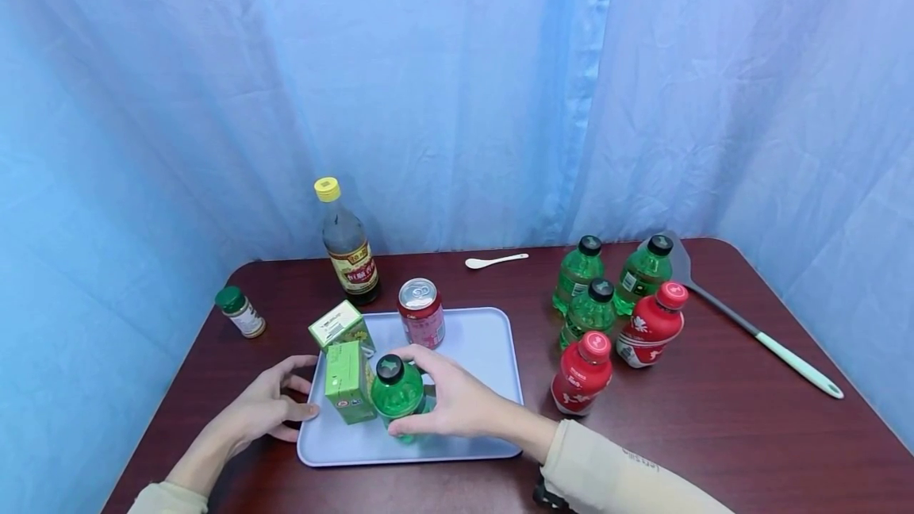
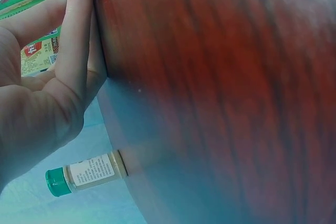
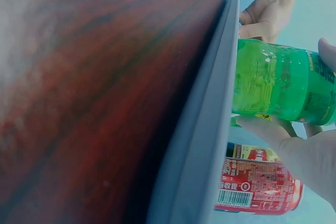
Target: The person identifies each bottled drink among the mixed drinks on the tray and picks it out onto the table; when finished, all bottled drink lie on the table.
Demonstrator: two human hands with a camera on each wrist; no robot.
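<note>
In the head view my right hand (image 1: pixel 453 399) grips a small green bottle (image 1: pixel 397 395) with a black cap, fingers and thumb around its sides. The right wrist view shows this green bottle (image 3: pixel 283 80) upright at the tray, its base at or very near the surface. My left hand (image 1: pixel 267 401) touches the left rim of the pale lavender tray (image 1: pixel 471 387) with its fingertips and thumb. Two green drink cartons, a nearer one (image 1: pixel 347 383) and a farther one (image 1: pixel 344 327), stand on the tray's left part. A red and pink can (image 1: pixel 421 314) stands at its back edge.
Behind the tray stands a yellow-capped sauce bottle (image 1: pixel 350 252); a seasoning jar (image 1: pixel 240 312) is at left. A white spoon (image 1: pixel 496 261) lies at the back. On the right are several green bottles (image 1: pixel 589 314), two red bottles (image 1: pixel 581 375) and a spatula (image 1: pixel 750 327).
</note>
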